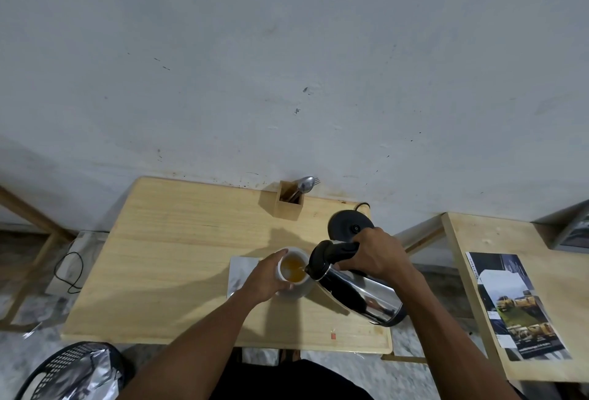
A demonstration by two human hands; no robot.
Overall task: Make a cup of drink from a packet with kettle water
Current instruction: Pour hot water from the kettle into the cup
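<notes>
Kettle (357, 285) tilted, spout over white cup (293, 267) at table (178, 240) centre, amber liquid inside. Right hand (374, 254) clenched round kettle handle. Left hand (271, 275) wrapped around cup side. Kettle base (349, 226) behind cup.

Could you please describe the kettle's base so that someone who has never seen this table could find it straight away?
Start at the light wooden table against the wall and follow its back edge to the right corner. There, right of the wooden cutlery holder and just beyond the right hand, sits the kettle base: a flat black disc with a cord, the table's only round black thing.
</notes>
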